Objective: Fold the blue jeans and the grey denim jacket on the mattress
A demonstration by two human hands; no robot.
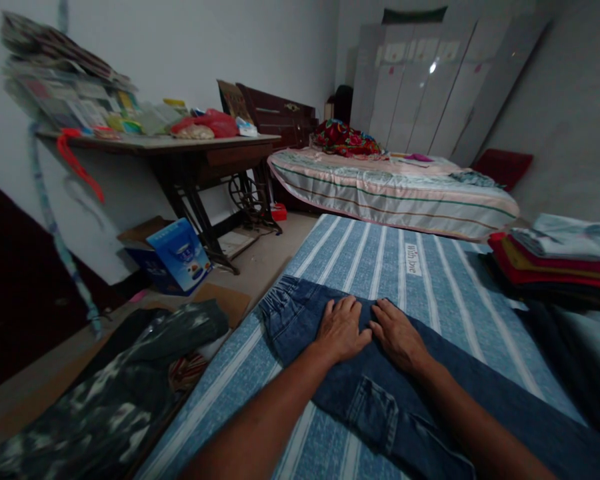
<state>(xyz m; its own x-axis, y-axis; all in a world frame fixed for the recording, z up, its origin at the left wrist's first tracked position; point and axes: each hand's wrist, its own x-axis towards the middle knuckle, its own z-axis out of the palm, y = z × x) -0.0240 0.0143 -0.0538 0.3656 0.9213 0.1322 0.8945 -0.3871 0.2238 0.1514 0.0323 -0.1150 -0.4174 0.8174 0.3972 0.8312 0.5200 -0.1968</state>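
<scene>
Far side: the striped cloth (330, 247) lies bare beyond the jeans (290, 327), open for a low pass toward the bed (390, 193).
Right edge: a stack of folded clothes (565, 267) stands up in the way; dark garments (570, 360) crowd the cloth just below it.
Left edge: the jeans' gathered end reaches nearly to the cloth's border; camouflage clothing (115, 393) lies beyond, lower down.
Middle: left hand (343, 330) and right hand (397, 337) leave a slim gap; the forearms (275, 413) obstruct the near approach.

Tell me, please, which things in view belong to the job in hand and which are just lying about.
Belongs to the job:
dark blue denim trousers, under the left hand and right hand
blue striped cloth underneath
possibly the multicoloured stack of folded fabric

Apparently just lying about:
blue cardboard box
green camouflage garment
red plastic bag
</scene>
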